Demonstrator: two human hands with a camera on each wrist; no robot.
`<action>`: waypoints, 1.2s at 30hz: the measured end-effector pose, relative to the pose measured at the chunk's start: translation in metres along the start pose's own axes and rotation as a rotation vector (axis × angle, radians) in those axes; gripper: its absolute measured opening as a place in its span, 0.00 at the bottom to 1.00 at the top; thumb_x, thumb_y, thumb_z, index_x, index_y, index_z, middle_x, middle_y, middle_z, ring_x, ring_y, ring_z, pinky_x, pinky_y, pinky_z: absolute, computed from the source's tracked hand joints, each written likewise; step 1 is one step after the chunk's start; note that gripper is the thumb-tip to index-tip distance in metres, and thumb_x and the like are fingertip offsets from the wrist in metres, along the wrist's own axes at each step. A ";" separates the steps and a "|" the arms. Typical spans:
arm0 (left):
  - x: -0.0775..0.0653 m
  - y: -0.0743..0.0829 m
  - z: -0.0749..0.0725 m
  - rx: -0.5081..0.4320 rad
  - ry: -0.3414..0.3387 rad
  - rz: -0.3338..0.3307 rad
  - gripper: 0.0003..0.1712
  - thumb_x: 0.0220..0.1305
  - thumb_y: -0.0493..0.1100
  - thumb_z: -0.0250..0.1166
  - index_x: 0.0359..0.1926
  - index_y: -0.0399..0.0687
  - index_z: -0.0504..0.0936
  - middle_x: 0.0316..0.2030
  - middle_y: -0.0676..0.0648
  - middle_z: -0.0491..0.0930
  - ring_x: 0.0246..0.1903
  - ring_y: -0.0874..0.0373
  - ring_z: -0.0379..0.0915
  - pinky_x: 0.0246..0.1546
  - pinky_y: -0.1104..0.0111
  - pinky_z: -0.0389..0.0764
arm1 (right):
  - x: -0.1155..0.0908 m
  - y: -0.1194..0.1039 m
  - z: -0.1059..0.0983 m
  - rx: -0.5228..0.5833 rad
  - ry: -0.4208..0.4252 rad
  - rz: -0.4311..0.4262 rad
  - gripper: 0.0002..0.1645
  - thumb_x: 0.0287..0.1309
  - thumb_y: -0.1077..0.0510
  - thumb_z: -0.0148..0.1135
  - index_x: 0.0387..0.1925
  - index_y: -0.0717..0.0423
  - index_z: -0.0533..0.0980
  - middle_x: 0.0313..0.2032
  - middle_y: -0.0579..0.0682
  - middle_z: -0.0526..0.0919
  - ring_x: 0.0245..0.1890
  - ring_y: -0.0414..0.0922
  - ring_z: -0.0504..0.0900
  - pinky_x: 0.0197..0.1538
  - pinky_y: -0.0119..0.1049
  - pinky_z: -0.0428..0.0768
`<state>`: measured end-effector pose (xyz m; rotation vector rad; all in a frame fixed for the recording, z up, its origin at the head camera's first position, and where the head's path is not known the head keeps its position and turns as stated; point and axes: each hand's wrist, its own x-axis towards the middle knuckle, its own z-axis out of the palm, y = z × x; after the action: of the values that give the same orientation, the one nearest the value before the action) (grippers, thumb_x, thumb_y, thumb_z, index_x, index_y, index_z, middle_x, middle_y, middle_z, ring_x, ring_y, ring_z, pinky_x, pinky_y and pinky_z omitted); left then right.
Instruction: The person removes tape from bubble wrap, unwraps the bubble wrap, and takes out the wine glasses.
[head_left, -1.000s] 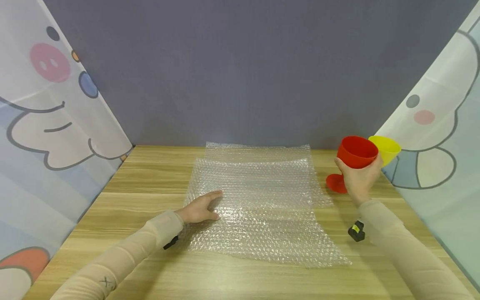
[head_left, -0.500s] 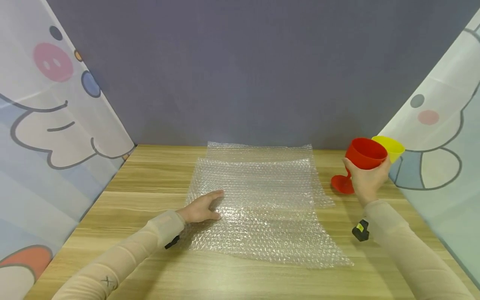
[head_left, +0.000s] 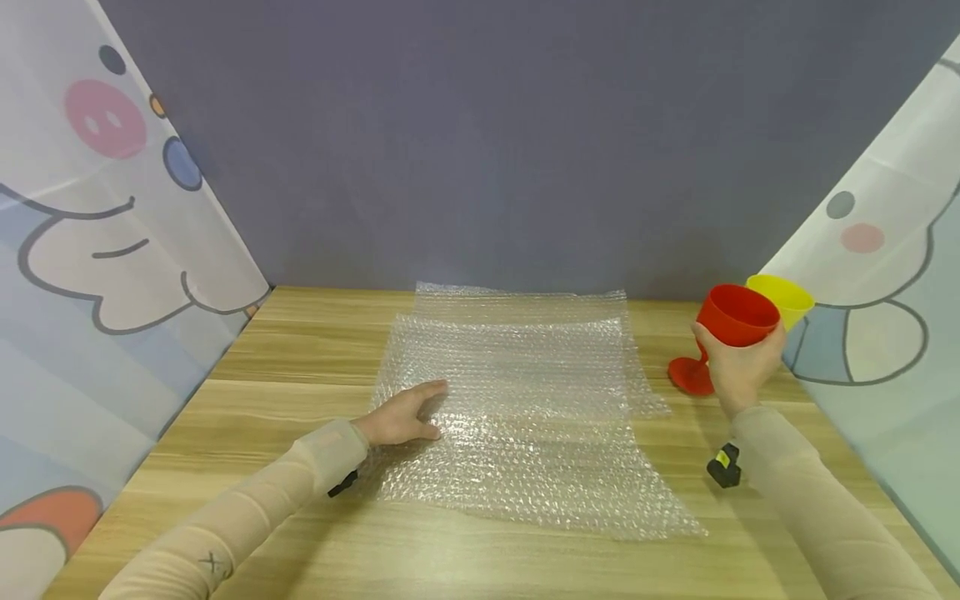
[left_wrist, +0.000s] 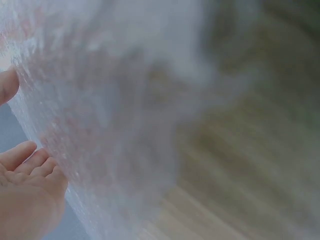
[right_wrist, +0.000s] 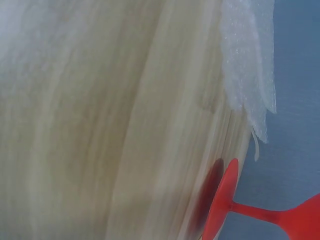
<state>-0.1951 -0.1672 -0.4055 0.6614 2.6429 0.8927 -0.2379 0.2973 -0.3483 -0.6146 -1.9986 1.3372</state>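
Observation:
My right hand (head_left: 738, 367) grips the bowl of a red plastic goblet (head_left: 738, 315) at the table's far right. The goblet stands nearly upright. Its round foot (right_wrist: 221, 202) is just over the wood in the right wrist view, with a dark reflection or shadow beside it. A yellow cup (head_left: 783, 296) shows behind the goblet, its lower part hidden by my hand. My left hand (head_left: 401, 414) lies at the left side of a sheet of bubble wrap (head_left: 510, 392), fingers extended and thumb spread. Between thumb and fingers (left_wrist: 37, 162) it holds nothing.
A second bubble wrap sheet (head_left: 517, 307) sticks out behind the first, and the two overlap. They cover the middle of the wooden table (head_left: 300, 350). A grey wall (head_left: 480, 150) closes off the back, with cartoon-printed curtains (head_left: 870, 333) at both sides.
My right hand has carried the red goblet a little to the right and lower, and more of its stem shows now. The left hand and bubble wrap stay in place. The head view shifts slightly.

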 end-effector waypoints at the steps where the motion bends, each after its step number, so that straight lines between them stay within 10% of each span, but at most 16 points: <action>1: 0.000 0.000 0.000 0.001 -0.001 0.000 0.46 0.49 0.42 0.69 0.67 0.39 0.57 0.69 0.42 0.54 0.67 0.44 0.50 0.68 0.52 0.51 | 0.000 0.001 0.000 -0.005 0.002 0.001 0.53 0.42 0.46 0.70 0.66 0.40 0.50 0.64 0.41 0.60 0.62 0.41 0.61 0.64 0.36 0.66; 36: -0.001 0.001 -0.001 -0.021 0.002 -0.020 0.46 0.48 0.41 0.69 0.67 0.41 0.57 0.69 0.44 0.53 0.67 0.44 0.50 0.68 0.51 0.52 | 0.006 0.010 0.000 0.011 -0.017 0.005 0.50 0.45 0.49 0.68 0.64 0.37 0.49 0.62 0.37 0.59 0.60 0.38 0.59 0.62 0.36 0.67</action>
<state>-0.1945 -0.1669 -0.4038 0.6287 2.6337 0.9143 -0.2420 0.3055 -0.3561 -0.6054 -2.0034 1.3603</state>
